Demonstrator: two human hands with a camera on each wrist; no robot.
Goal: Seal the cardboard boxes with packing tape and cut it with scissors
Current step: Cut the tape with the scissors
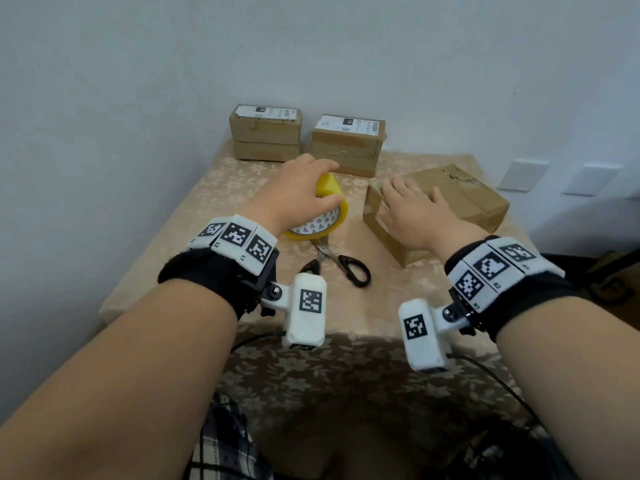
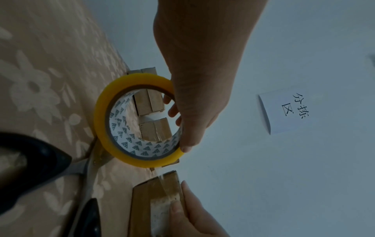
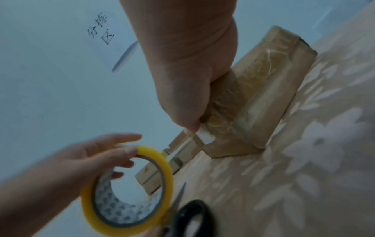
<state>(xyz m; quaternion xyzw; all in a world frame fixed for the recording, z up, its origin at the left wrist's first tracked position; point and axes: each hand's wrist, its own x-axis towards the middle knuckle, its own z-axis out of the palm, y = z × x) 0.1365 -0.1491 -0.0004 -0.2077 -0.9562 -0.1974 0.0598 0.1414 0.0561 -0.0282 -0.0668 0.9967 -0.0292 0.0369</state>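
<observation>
My left hand (image 1: 306, 192) grips a yellow roll of packing tape (image 1: 333, 192), fingers through its core and thumb on the rim, holding it on edge above the table. A clear strip of tape (image 2: 161, 179) runs from the roll (image 2: 101, 115) to the near cardboard box (image 1: 474, 199). On top of that box my right hand (image 1: 412, 213) lies flat, fingers straight and spread over the left end. In the right wrist view its thumb (image 3: 188, 126) presses the taped edge of the box (image 3: 284, 77). Black-handled scissors (image 1: 346, 265) lie on the cloth just below the roll.
Two stacks of small labelled cardboard boxes (image 1: 265, 133) (image 1: 348, 143) stand at the back against the wall. The table wears a beige flowered cloth (image 1: 207, 209). A paper sign (image 2: 288, 110) hangs on the wall. Wall sockets (image 1: 523, 174) are at the right.
</observation>
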